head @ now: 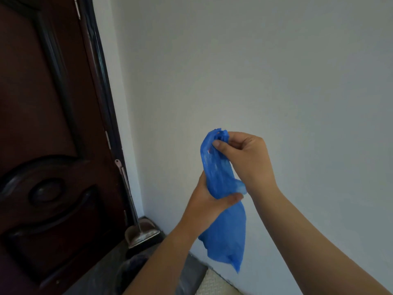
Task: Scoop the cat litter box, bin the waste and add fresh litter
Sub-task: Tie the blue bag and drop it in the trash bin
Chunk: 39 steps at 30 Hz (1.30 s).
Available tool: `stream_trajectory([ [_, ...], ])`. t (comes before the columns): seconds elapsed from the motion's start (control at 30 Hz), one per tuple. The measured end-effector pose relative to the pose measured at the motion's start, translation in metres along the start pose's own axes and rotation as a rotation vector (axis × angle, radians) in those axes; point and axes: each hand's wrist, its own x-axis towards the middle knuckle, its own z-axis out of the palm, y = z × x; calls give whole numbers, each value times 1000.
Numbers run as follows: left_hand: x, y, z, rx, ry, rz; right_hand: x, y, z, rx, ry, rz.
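Blue bag (223, 231) | top pinched: right grip (244, 158) | middle clenched: left grip (209, 202)

Floor (110, 265): dark, at seven o'clock. Dustpan (141, 233) stands on it beside door (42, 145); pale mat (214, 284) at six o'clock.
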Motion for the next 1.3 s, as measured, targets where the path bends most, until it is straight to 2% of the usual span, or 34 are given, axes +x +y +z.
stream_trajectory([
  [0.13, 12, 0, 12, 54, 127, -70, 6, -1, -1, 19, 30, -14],
  [0.23, 23, 5, 8, 76, 93, -51, 16, 3, -15, 23, 15, -8],
  [0.33, 33, 4, 1, 98, 48, -136, 16, 9, -37, -38, -74, -47],
  [0.4, 38, 4, -3, 86, 24, -163, 7, 10, -54, -234, -109, -295],
  [0.47, 41, 8, -6, 87, -29, -156, 0, 10, -66, -631, -228, -705],
  [0.53, 42, 15, -7, 179, -93, -119, 1, 15, -68, -1025, -398, -980],
  [0.6, 41, 22, -8, 282, -154, -69, 8, 22, -67, -1286, -518, -1055],
  [0.67, 39, 27, -8, 323, -220, -36, 15, 25, -70, -1416, -541, -1132],
  [0.8, 34, 33, -10, 352, -305, -47, 30, 24, -77, -1412, -588, -1226],
  [0.9, 27, 37, -14, 309, -311, -44, 33, 24, -74, -1320, -609, -1153],
  [1.0, 21, 38, -18, 262, -284, -35, 20, 21, -69, -1185, -663, -879],
  [1.13, 8, 37, -21, 224, -200, 9, 10, 8, -61, -1197, -654, -626],
  [1.23, -2, 32, -19, 215, -83, 169, 13, -11, -57, -1013, -772, -138],
  [1.3, -5, 29, -17, 292, -21, 285, 12, -16, -55, -846, -767, 72],
])
